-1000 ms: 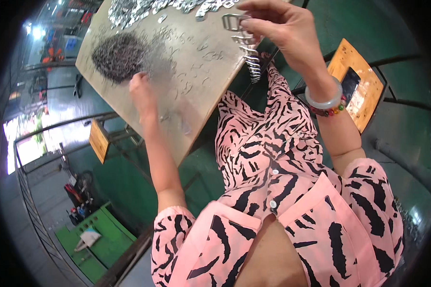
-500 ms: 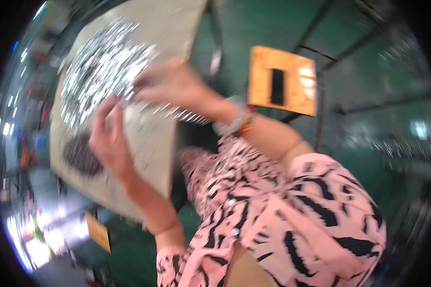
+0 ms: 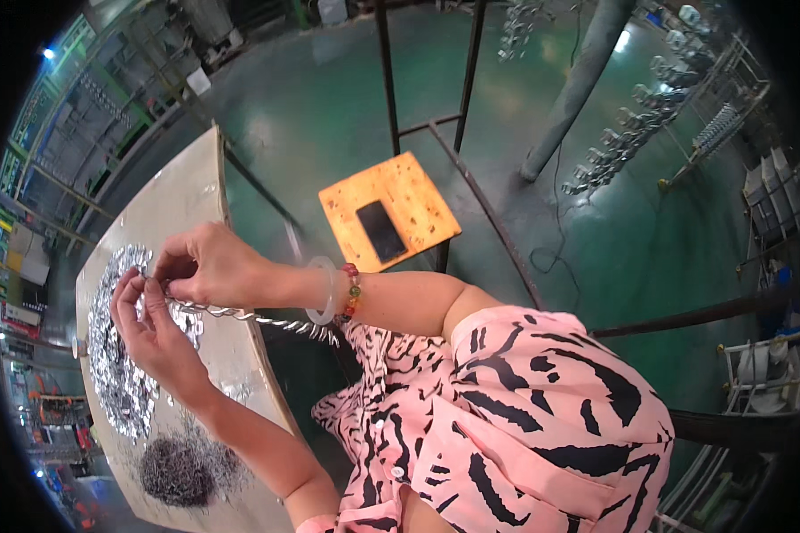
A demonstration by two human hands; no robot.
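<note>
Your two hands meet at 9 o'clock in your view, over the surface (image 3: 182,200). Your right hand (image 3: 222,266) is clamped on the upper end of a strand of metal pieces (image 3: 284,323). Your left hand (image 3: 164,346) has bent fingers, the tips brought up to the right hand's; you cannot tell whether they pinch a piece, as that spot is too small and partly covered. From your fingers the strand runs toward 3 to 4 o'clock, past the surface's near edge, its free end beside your patterned clothing (image 3: 387,355) and just below your bangle (image 3: 322,290).

Behind your hands lies a shiny heap (image 3: 124,382), with a dark heap of thin bits (image 3: 176,471) at 7 to 8 o'clock. The surface is bare toward its far 10 o'clock end. Near 12 o'clock stands a wooden stool (image 3: 422,195) bearing a phone (image 3: 381,233), apart from the surface; open floor (image 3: 293,115) spreads toward 11.
</note>
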